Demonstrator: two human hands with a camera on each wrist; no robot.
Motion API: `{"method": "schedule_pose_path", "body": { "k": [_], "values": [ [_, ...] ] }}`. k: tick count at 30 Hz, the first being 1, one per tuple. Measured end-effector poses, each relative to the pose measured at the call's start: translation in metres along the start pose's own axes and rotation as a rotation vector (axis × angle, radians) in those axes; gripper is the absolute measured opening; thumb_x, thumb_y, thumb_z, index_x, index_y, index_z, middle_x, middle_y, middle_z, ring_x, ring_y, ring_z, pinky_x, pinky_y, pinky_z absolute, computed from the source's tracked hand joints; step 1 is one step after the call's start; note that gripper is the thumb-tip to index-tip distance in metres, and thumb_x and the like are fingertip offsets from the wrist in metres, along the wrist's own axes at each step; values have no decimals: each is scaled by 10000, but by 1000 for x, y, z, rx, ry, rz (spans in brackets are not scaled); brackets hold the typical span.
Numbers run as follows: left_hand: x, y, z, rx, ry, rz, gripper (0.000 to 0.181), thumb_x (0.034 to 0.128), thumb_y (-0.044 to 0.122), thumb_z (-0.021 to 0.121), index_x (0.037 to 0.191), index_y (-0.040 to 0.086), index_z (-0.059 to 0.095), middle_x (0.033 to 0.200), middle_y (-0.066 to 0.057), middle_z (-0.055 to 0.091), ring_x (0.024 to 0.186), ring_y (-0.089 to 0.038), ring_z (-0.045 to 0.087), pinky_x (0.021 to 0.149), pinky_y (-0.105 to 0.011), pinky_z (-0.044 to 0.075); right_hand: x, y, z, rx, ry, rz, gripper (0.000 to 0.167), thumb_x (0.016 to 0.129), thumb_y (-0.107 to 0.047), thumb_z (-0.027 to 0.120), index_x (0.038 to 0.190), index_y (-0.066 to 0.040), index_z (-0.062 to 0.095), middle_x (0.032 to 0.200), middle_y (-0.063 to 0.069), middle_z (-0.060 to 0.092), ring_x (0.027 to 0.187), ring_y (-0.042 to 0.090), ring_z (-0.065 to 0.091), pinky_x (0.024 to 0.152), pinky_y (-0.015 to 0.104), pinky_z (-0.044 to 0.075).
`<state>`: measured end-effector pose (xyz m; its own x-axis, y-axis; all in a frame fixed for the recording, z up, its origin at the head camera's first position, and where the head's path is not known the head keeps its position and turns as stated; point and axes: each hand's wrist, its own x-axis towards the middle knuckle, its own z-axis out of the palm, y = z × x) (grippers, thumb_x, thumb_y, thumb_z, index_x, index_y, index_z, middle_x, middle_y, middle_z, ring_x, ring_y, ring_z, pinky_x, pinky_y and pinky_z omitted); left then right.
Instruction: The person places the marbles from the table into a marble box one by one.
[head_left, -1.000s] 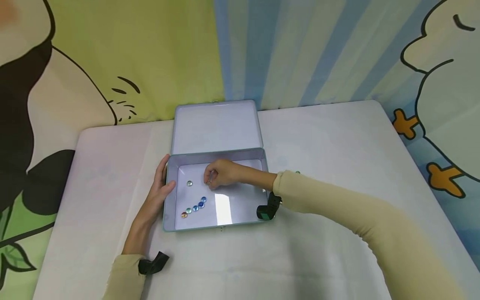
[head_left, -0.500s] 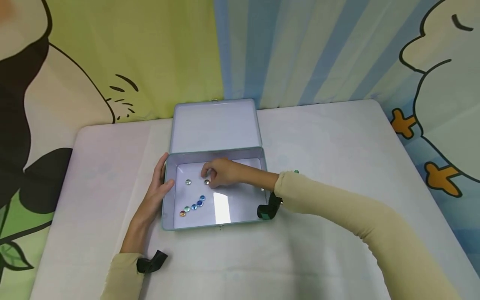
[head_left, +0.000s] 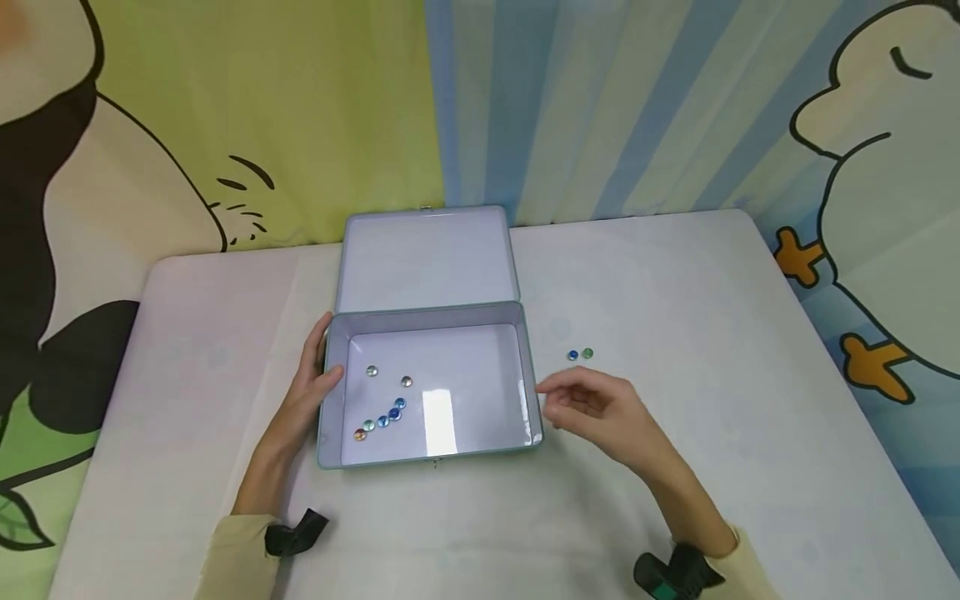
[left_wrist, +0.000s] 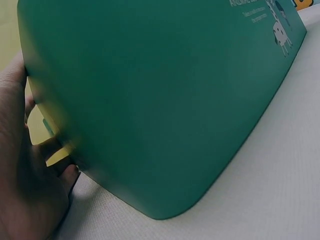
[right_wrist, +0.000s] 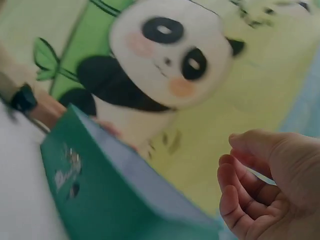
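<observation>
In the head view, an open metal box [head_left: 480, 450] with a pale inside lies on the table, its lid [head_left: 427, 260] folded back. My left hand [head_left: 296, 408] holds the box's left wall, thumb at the rim and fingers along the outside; the left wrist view shows the green outer side. Inside lie several glass marbles: a clear marble [head_left: 372, 371], a darker marble [head_left: 407, 381], blue ones, a greenish one and an orange marble [head_left: 360, 435]. My right hand [head_left: 607, 417] hovers just right of the box, fingers loosely curled with nothing visible between them.
Beyond the right hand, a blue marble [head_left: 573, 355] and a green marble [head_left: 588, 353] lie side by side on the white-covered table [head_left: 675, 292]. A cartoon-printed curtain [head_left: 337, 108] hangs along the table's back and sides.
My right hand has released the darker marble inside the box, then moved out over the right wall. Two marbles right of the box have come into full view. The left hand stays put.
</observation>
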<state>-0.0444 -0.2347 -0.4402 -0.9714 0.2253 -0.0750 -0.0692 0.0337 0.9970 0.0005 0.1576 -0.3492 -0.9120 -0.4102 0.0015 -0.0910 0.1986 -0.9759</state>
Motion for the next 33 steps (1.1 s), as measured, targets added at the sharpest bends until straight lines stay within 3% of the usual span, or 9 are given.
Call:
{"method": "schedule_pose_path", "body": {
  "k": [3, 5, 9, 13, 22, 29, 33],
  "values": [
    [0, 0, 0, -5, -2, -7, 720, 962, 226, 488, 1541, 389, 92, 1642, 27, 2, 1484, -162, 3, 1155, -537, -56, -36, 29, -13, 43, 176, 126, 253, 905, -39, 644, 1127, 77, 611, 895, -73, 662, 775, 71, 636, 699, 238, 538],
    [0, 1, 0, -8, -4, -10, 720, 963, 226, 487, 1541, 388, 90, 1642, 25, 3, 1478, -167, 12, 1154, -539, -52, -54, 45, -17, 48, 251, 211, 284, 916, -63, 639, 1146, 97, 590, 882, -85, 657, 761, 72, 631, 697, 243, 540],
    [-1, 3, -2, 9, -2, -17, 721, 962, 231, 483, 1541, 392, 85, 1643, 23, -13, 1488, -184, -13, 1152, -556, -56, -80, 66, -23, 63, 339, 334, 316, 926, -101, 638, 1172, 90, 583, 882, -71, 661, 767, 78, 630, 718, 231, 537],
    [-1, 4, -2, 17, -1, -19, 718, 965, 228, 478, 1541, 392, 82, 1643, 23, -23, 1498, -195, -40, 1154, -556, -59, -91, 79, -25, 34, 383, 368, 311, 928, -133, 643, 1182, 43, 603, 889, -64, 650, 780, 81, 629, 727, 212, 528],
    [-2, 1, -1, 25, 11, -29, 720, 964, 247, 487, 1540, 396, 80, 1644, 74, -39, 1507, -164, -81, 1155, -559, -101, -77, 85, -18, -119, 390, 409, 304, 910, -224, 679, 1167, -66, 645, 917, 35, 670, 751, 93, 637, 683, 223, 526],
    [-2, 3, 0, 6, 9, -26, 710, 967, 245, 482, 1539, 395, 89, 1644, 63, -19, 1499, -157, -38, 1161, -548, -81, -40, 76, -16, -577, 384, 279, 337, 861, -122, 717, 1185, -76, 638, 939, 80, 647, 751, 125, 563, 666, 223, 469],
    [-1, 4, 2, -8, 2, -19, 711, 967, 237, 481, 1543, 383, 90, 1644, 57, -14, 1491, -159, -23, 1160, -537, -77, -25, 78, -15, -707, 381, 244, 290, 851, -78, 708, 1134, -43, 656, 878, 94, 594, 721, 156, 497, 627, 248, 409]
  ]
}}
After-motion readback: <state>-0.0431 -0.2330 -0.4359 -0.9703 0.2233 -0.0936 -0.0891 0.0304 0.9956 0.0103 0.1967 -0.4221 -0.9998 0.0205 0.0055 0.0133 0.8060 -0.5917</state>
